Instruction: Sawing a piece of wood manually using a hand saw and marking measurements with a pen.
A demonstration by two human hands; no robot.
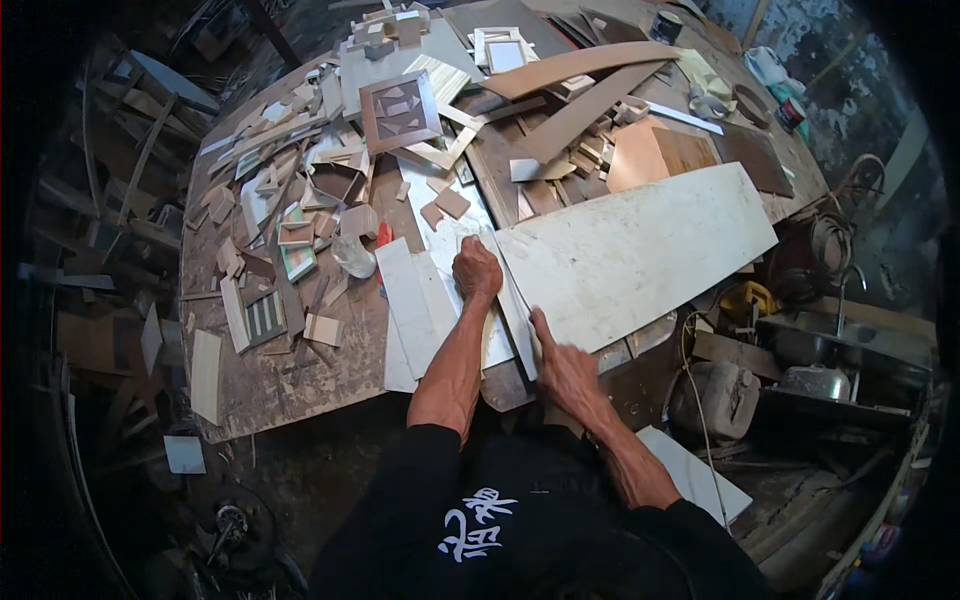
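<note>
A large white board (650, 255) lies across the right half of the table. Along its left end runs a narrow white strip (512, 318), with a thin dark line between the two. My left hand (477, 270) is closed in a fist and rests beside the strip's far end. At the strip's near end, by the board's corner, my right hand (568, 378) is closed with the thumb side up. What either hand grips is hidden or too small to make out. White and cream panels (403, 300) lie just left of my left forearm.
Small wood blocks and offcuts (270, 185) crowd the table's left side. A framed square panel (400, 110) and long curved brown strips (585, 68) lie farther back. Beyond the table's right edge are a plastic jug (712, 398) and a metal sink (820, 340).
</note>
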